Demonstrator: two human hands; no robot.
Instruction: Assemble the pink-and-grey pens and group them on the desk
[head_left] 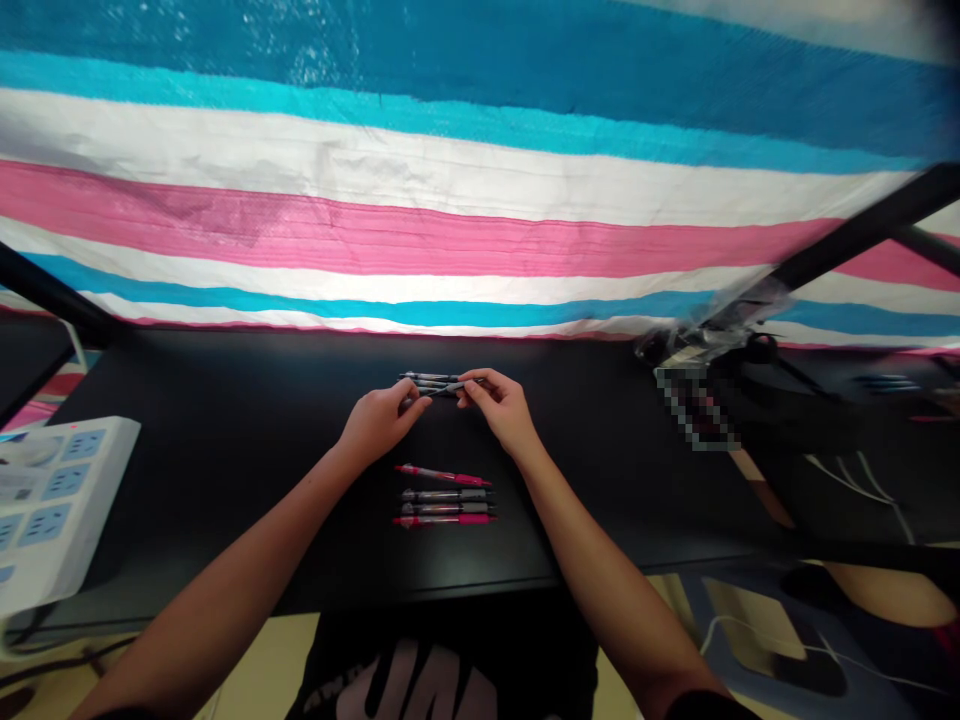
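The left hand [381,415] and right hand [501,405] pinch a slim dark pen [450,388] near opposite ends, seemingly light, stiff and slick, best gripped mid-barrel.

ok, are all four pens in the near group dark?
No, two dark pens lie between a red pen and another red pen.

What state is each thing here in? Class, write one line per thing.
Held pen: gripped, slightly tilted.
Left hand: closed on the held pen.
Right hand: closed on the held pen.
Pens beyond: lying, partly hidden.
Farther red pen: lying slantwise.
Nearer red pen: lying straighter.
Two dark pens between: lying side by side.
Power strip: no plugs visible on top.
Striped sheet: hanging, wrinkled.
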